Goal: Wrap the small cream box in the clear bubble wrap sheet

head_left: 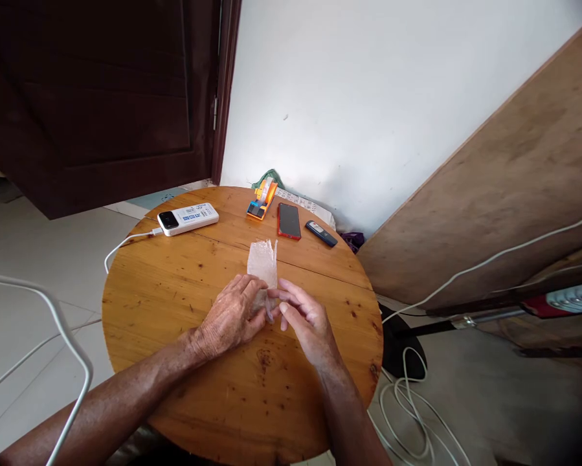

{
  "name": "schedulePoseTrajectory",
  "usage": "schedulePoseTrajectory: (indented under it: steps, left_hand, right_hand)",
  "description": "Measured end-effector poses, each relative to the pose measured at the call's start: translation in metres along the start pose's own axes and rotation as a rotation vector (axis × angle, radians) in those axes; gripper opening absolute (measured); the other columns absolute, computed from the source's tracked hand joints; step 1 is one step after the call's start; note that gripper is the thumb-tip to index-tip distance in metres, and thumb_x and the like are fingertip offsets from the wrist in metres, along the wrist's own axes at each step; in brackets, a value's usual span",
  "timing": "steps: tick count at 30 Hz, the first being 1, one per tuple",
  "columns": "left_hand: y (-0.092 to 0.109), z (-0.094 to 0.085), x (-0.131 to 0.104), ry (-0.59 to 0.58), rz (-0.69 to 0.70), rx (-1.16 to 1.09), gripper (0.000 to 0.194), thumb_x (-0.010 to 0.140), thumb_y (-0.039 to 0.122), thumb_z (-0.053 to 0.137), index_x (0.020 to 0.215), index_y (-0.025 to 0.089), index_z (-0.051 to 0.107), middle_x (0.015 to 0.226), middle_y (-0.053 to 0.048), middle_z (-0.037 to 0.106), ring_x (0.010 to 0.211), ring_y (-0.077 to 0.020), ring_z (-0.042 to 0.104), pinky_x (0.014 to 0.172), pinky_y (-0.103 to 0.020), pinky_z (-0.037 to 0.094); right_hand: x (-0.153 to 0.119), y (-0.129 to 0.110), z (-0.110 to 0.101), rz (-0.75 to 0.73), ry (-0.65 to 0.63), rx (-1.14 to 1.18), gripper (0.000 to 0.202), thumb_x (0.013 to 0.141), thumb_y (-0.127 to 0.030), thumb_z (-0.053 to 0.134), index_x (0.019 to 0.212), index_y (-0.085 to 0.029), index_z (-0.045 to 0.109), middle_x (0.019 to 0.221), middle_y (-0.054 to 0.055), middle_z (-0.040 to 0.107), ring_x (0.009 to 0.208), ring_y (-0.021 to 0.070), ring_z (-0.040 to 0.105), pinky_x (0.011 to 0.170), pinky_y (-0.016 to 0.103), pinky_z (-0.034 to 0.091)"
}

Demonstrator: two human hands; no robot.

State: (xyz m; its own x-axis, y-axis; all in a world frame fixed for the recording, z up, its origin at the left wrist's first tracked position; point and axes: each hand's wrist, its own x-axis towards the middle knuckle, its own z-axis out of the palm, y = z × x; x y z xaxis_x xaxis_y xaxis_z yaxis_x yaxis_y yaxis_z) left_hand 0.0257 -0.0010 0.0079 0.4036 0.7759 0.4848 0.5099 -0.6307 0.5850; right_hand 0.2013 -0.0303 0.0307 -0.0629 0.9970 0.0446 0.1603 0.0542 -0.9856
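A strip of whitish bubble wrap (262,261) lies on the round wooden table (193,323), its torn far edge sticking up a little. My left hand (235,312) rests over its near part, fingers closed on it. From the right, my right hand (306,320) touches the near edge of the wrap, its fingers bent and apart, the thumb close to the left fingertips. What lies beneath my left palm is hidden.
Along the table's far side are a white power bank (193,218) with a cable, an orange tape dispenser (261,199), a red-edged phone (289,221) and a dark remote (321,233). A white cable (72,343) hangs at the left.
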Motion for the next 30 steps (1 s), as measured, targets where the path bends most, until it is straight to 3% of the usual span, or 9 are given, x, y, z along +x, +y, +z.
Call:
schedulePoseTrajectory:
  steps: [5,8,11,14,19,23,27,30]
  left_hand:
    - [0.002,-0.005,-0.001,-0.029,-0.141,-0.157,0.038,0.077,0.021,0.061,0.114,0.019,0.053,0.108,-0.008,0.063,0.1,-0.024,0.06,0.086,-0.039,0.052]
    - [0.003,-0.005,0.001,-0.029,-0.229,-0.186,0.032,0.079,0.023,0.061,0.11,0.02,0.056,0.108,-0.007,0.064,0.101,-0.0235,0.061,0.087,-0.04,0.051]
    - [0.003,-0.001,0.003,-0.018,-0.236,-0.188,0.027,0.079,0.017,0.059,0.106,0.022,0.058,0.106,-0.005,0.065,0.101,-0.0221,0.06,0.086,-0.038,0.051]
    - [0.0,0.003,0.003,0.004,-0.204,-0.171,0.035,0.077,0.012,0.058,0.11,0.024,0.057,0.106,-0.004,0.064,0.101,-0.021,0.06,0.085,-0.036,0.052]
    - [-0.003,0.005,0.003,0.022,-0.167,-0.11,0.031,0.076,0.012,0.059,0.106,0.02,0.058,0.105,-0.007,0.063,0.101,-0.0228,0.059,0.088,-0.039,0.052]
    - [-0.004,0.005,0.005,0.034,-0.111,-0.092,0.02,0.077,0.012,0.059,0.094,0.019,0.063,0.105,-0.008,0.064,0.1,-0.0234,0.059,0.09,-0.041,0.053]
    - [-0.005,0.006,0.005,0.069,-0.076,-0.091,0.017,0.077,0.012,0.06,0.091,0.02,0.065,0.102,-0.007,0.064,0.098,-0.0223,0.06,0.089,-0.038,0.053]
    - [-0.006,0.008,0.004,0.079,-0.065,-0.083,0.015,0.077,0.012,0.061,0.088,0.021,0.066,0.101,-0.006,0.064,0.097,-0.022,0.059,0.087,-0.038,0.053]
  right_hand:
    - [-0.004,0.002,0.009,-0.199,-0.026,-0.293,0.051,0.083,-0.017,0.056,0.134,-0.023,0.054,0.115,0.008,0.071,0.073,0.014,0.064,0.066,0.029,0.054]
    - [-0.006,0.003,0.016,-0.312,-0.003,-0.467,0.061,0.083,-0.012,0.051,0.142,-0.024,0.046,0.117,0.008,0.069,0.078,0.0159,0.064,0.071,0.031,0.055]
    - [-0.007,0.004,0.02,-0.37,0.031,-0.564,0.07,0.08,-0.009,0.05,0.148,-0.026,0.037,0.118,0.009,0.067,0.07,0.0145,0.061,0.071,0.032,0.056]
    - [-0.009,0.005,0.02,-0.384,0.042,-0.554,0.074,0.08,-0.009,0.051,0.149,-0.027,0.033,0.118,0.009,0.066,0.066,0.0129,0.057,0.071,0.032,0.056]
    - [-0.009,0.0,0.005,-0.293,0.081,-0.349,0.062,0.084,-0.016,0.054,0.143,-0.024,0.04,0.119,0.01,0.064,0.073,0.0129,0.06,0.074,0.032,0.054]
    - [-0.002,-0.009,-0.015,-0.115,0.187,-0.289,0.042,0.085,-0.028,0.056,0.126,-0.02,0.054,0.101,0.006,0.068,0.065,0.0122,0.058,0.062,0.028,0.051]
    - [0.01,-0.015,-0.029,0.032,0.153,-0.321,0.038,0.08,-0.034,0.061,0.114,-0.018,0.06,0.091,0.005,0.068,0.061,0.013,0.06,0.052,0.025,0.048]
    - [0.023,-0.016,-0.027,0.12,0.122,-0.343,0.028,0.078,-0.041,0.06,0.094,-0.017,0.064,0.081,0.003,0.066,0.055,0.0126,0.059,0.045,0.023,0.045]
